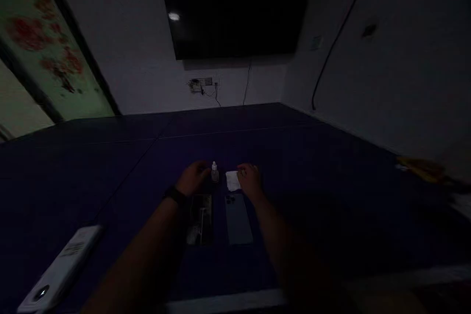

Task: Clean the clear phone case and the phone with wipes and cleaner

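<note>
In the dim light, my left hand (193, 177) is beside a small clear bottle with a white cap (215, 173). Its thumb and fingers are apart, close to the bottle's left side; whether they touch it is too dark to tell. My right hand (250, 180) has its curled fingers on the right edge of a folded white cloth (232, 181). Below the cloth lies a grey-blue smartphone (238, 220), back up, its camera lenses at the top left. Left of the phone is a flat dark rectangle with a pale pattern (200, 220). A dark band circles my left wrist.
The dark blue surface (176, 154) reaches to the walls. A long white device (61, 269) lies at the lower left. At the right edge are blurred yellow and dark items (423, 169). A large dark screen (239, 7) hangs above wall sockets and cables (201, 85).
</note>
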`<control>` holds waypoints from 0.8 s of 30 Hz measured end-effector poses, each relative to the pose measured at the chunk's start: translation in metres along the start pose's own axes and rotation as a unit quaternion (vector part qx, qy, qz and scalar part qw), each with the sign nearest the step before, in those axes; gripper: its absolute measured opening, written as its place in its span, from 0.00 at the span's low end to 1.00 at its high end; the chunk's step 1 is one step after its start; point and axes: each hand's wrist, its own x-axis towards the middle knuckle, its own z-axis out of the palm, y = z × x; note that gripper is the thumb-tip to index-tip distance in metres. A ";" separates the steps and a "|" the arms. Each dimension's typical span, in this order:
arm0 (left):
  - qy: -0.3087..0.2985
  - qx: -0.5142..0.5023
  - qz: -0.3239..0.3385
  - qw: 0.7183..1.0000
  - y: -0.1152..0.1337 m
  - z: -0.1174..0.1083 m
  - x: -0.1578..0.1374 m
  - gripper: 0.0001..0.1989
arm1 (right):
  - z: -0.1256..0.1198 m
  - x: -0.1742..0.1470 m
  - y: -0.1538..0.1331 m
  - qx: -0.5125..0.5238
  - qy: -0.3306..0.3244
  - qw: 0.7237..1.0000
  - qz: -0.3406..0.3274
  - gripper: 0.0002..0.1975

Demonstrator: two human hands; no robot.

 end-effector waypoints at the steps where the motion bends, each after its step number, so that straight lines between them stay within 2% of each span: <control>1: -0.001 -0.004 0.004 1.000 0.002 0.004 0.007 0.29 | -0.005 0.004 0.003 0.003 0.012 1.000 0.008 0.17; 5: -0.001 -0.027 0.018 0.999 0.006 0.019 0.027 0.26 | -0.016 0.015 0.011 0.022 0.051 0.998 0.033 0.18; 14: 0.040 -0.057 0.021 0.997 0.011 0.025 0.032 0.14 | -0.006 0.018 0.015 0.051 0.068 0.994 0.063 0.18; 20: 0.093 -0.066 0.056 0.992 0.046 0.009 0.032 0.10 | -0.006 0.019 0.015 0.062 0.070 0.992 0.079 0.19; 24: 0.110 -0.070 0.092 0.987 0.075 0.005 0.037 0.15 | -0.006 0.020 0.014 0.069 0.076 0.991 0.085 0.18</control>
